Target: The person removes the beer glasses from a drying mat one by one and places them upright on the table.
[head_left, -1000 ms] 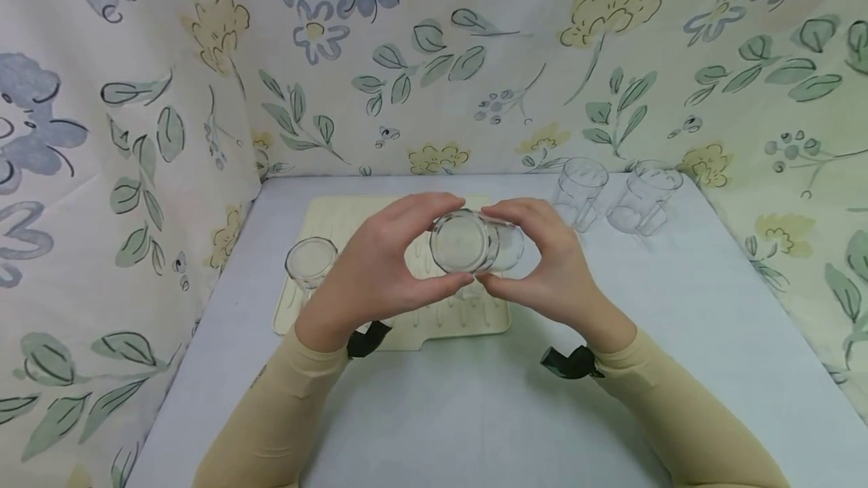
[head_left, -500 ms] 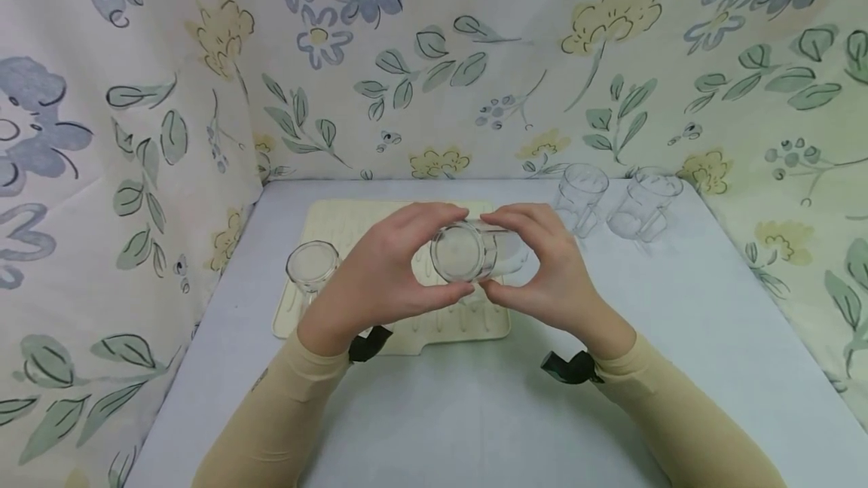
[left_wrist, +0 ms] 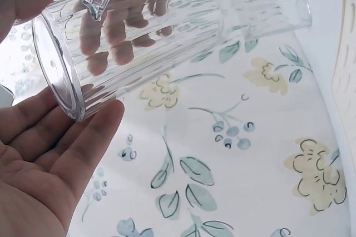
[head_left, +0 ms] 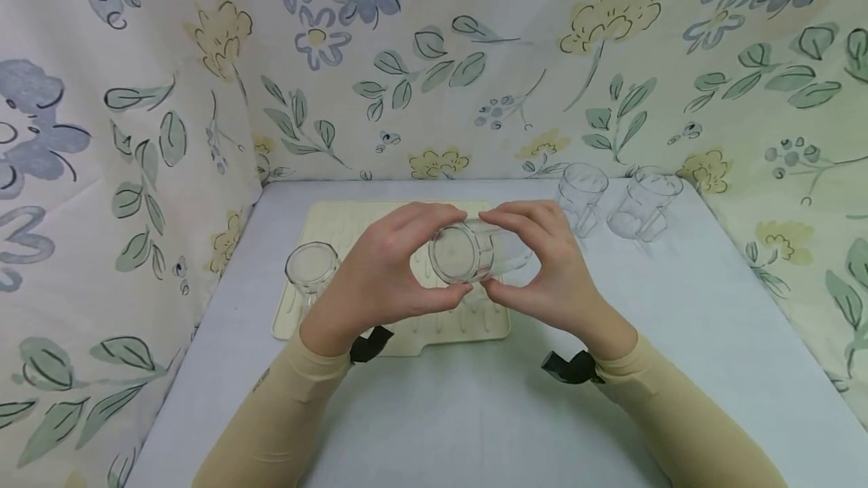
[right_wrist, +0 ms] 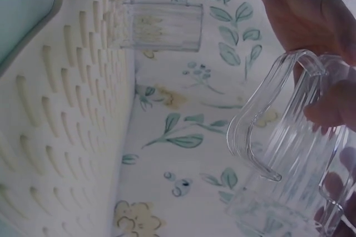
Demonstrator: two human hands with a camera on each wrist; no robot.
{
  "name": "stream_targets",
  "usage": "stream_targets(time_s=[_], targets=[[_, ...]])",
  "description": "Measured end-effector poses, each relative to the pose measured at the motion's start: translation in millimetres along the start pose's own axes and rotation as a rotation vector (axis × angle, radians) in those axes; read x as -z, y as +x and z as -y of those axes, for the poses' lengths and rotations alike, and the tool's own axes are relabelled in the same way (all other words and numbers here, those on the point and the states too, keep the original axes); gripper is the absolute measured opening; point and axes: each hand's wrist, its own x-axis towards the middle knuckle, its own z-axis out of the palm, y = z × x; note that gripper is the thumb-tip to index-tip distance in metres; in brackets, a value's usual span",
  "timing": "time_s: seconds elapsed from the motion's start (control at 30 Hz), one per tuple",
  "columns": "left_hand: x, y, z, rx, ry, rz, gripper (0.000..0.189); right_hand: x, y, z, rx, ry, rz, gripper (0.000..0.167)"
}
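In the head view a clear ribbed mug (head_left: 456,253) is held up over the drying mat, lying sideways with its round base turned towards me and to the left. My left hand (head_left: 383,269) pinches the base end between thumb and fingertips. From the other side my right hand (head_left: 552,266) holds the mug body between thumb and fingers. The mug's handle (right_wrist: 253,128) shows in the right wrist view, sticking out on its near side. Upside down on the left of the mat stands a second clear mug (head_left: 312,263), partly behind my left hand.
The cream ridged drying mat (head_left: 468,328) lies on the white table (head_left: 461,413). At the back right stand two more clear mugs, one (head_left: 582,205) close to the other (head_left: 644,205). A floral curtain (head_left: 434,96) hangs behind the table and along its sides.
The held mug has turned slightly between both hands, so more of its side shows to the right. The hands sit a little lower in the head view than a second ago.
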Motion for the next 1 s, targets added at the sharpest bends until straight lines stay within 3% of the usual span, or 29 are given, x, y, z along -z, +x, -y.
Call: stream_targets(time_s=[0.6, 0.8, 1.0], targets=[[0.2, 2.5, 1.4, -0.031, -0.014, -0.079, 0.073, 15, 9.8, 1, 0.103, -0.069, 0.009, 0.078], [0.8, 3.5, 1.5, -0.030, -0.041, -0.131, 0.072, 33, 13.5, 4, 0.108, -0.060, -0.034, 0.083], [1.8, 4.4, 1.9, -0.030, -0.068, -0.188, 0.074, 49, 13.4, 6, 0.066, -0.003, -0.144, 0.088]])
